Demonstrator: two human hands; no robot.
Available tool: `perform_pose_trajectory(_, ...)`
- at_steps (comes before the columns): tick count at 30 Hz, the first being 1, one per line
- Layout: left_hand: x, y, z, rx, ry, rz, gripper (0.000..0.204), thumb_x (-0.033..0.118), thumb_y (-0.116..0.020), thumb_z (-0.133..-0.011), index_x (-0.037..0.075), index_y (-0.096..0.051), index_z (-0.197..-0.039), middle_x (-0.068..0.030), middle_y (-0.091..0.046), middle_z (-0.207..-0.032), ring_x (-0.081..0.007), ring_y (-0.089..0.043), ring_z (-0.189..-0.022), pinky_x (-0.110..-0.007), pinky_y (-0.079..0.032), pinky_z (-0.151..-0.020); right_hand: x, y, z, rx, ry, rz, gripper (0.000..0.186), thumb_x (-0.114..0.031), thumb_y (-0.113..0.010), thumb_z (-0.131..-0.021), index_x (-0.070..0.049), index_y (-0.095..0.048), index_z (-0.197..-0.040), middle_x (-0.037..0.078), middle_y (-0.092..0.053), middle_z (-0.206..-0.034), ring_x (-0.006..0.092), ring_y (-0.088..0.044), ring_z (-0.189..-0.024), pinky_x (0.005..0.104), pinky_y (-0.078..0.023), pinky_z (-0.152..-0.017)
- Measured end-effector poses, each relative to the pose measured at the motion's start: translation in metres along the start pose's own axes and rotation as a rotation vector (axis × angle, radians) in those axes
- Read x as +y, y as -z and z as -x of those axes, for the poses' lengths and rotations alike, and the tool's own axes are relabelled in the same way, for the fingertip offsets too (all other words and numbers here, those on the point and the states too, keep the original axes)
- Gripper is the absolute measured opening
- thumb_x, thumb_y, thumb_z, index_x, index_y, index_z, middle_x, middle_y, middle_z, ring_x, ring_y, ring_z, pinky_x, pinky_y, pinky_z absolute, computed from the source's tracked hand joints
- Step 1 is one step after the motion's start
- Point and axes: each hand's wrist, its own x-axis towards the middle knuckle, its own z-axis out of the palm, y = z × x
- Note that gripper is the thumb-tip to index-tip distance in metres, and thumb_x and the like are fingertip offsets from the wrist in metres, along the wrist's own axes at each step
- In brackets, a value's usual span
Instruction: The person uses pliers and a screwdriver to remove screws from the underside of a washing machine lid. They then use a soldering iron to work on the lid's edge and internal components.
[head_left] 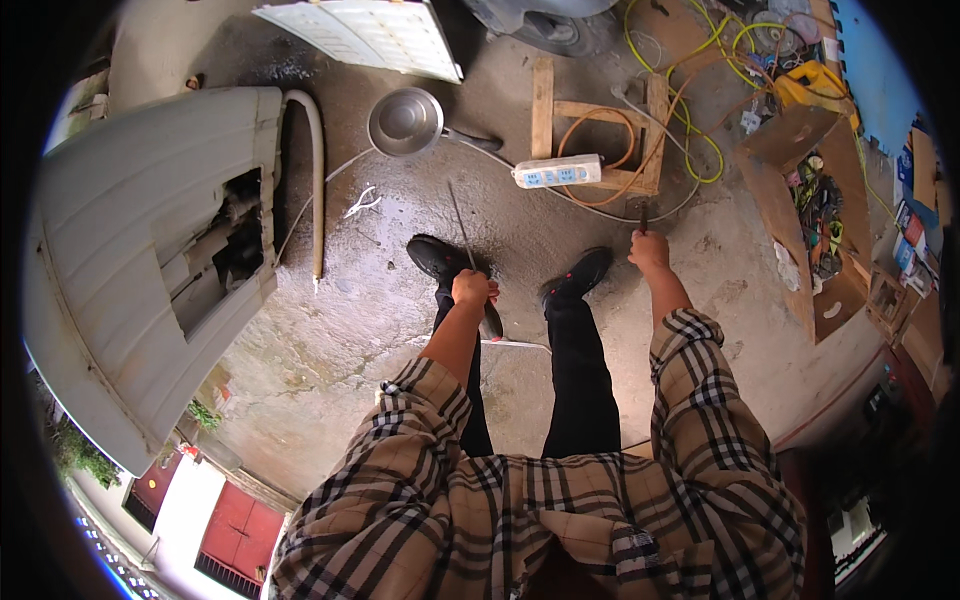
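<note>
Fingers of the left hand are closed around a thin metal rod pointing toward a steel bowl. A small dark tool is gripped by the right hand, near a white power strip on a wooden frame, above concrete floor.

The shirt is tan plaid with black and white lines. Trousers and shoes are black. The power strip is white, the bowl silver, cables yellow and orange.

Concrete floor with metal bowl
</note>
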Motion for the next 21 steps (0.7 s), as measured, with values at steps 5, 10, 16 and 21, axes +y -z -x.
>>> perform_pose_trajectory(5,-0.01,-0.032,-0.002,0.04,0.147,0.385,0.016,0.007,-0.042,-0.083,-0.008,-0.046,-0.089,-0.0229,-0.058,-0.076,-0.0361,-0.059,-0.059,-0.043,-0.05,-0.052,0.036,0.012,0.051,-0.088,-0.098,0.136,0.041,-0.034,-0.049,-0.09,0.001,-0.061,-0.106,0.028,-0.05,-0.109,0.0423,-0.055,-0.093,0.0456,-0.046,-0.082)
perform_pose_trajectory(10,0.005,-0.044,-0.007,0.172,0.194,0.426,0.025,0.012,-0.03,-0.086,-0.006,-0.047,-0.09,-0.0164,-0.054,-0.075,-0.027,-0.053,-0.06,-0.039,-0.049,-0.053,0.075,0.046,0.098,0.101,-0.13,0.066,0.036,-0.028,-0.052,-0.09,0.001,-0.056,-0.109,0.025,-0.041,-0.114,0.0401,-0.055,-0.091,0.0447,-0.047,-0.082)
perform_pose_trajectory(16,-0.006,-0.092,0.052,0.347,0.027,0.468,0.021,0.009,-0.03,-0.084,0.004,-0.037,-0.104,-0.0153,-0.053,-0.079,-0.0269,-0.055,-0.064,-0.04,-0.053,-0.06,0.112,0.151,0.105,0.761,0.241,-0.208,0.023,-0.006,-0.056,-0.085,-0.001,-0.051,-0.106,0.019,-0.042,-0.107,0.0397,-0.054,-0.092,0.0459,-0.047,-0.075)
perform_pose_trajectory(21,-0.039,-0.159,0.174,0.165,-0.078,0.148,0.018,0.009,-0.038,-0.08,-0.004,-0.041,-0.093,-0.0174,-0.053,-0.073,-0.0331,-0.058,-0.055,-0.046,-0.054,-0.052,0.151,0.249,0.076,0.816,0.141,-0.4,0.019,-0.012,-0.054,-0.088,0.001,-0.055,-0.101,0.016,-0.047,-0.101,0.0326,-0.056,-0.088,0.0413,-0.048,-0.071)
